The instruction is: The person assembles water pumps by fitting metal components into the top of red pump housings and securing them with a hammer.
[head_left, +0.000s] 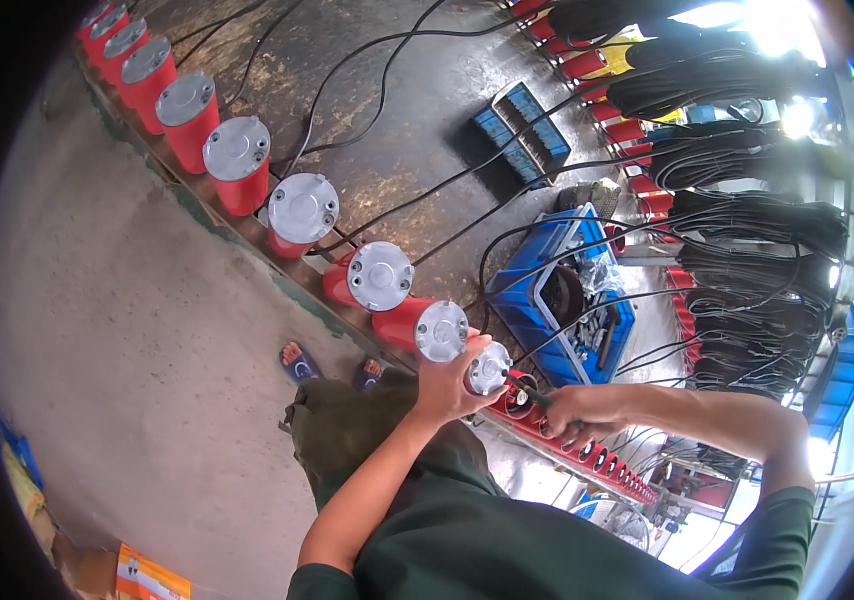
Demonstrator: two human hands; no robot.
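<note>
A row of red cylinders (187,137) with round silver metal caps runs diagonally across the bench edge. My left hand (447,385) is closed around a silver cap (488,369), its fingers at the cap's rim. A capped red cylinder (412,322) stands just beyond that hand. My right hand (585,412) is wrapped round the dark handle of a screwdriver (530,389), which points toward the held cap. Whether its tip sits in a screw is too small to tell. Beside the tool, open red cylinders (518,397) without caps continue the row toward the lower right.
A blue crate (522,312) of metal parts and a plastic bag stands past the row. Farther back lies a smaller blue tray (522,130). Black cables cross the worktop from the cylinders to thick cable coils (747,225) at right. An orange-white box (150,575) is at lower left.
</note>
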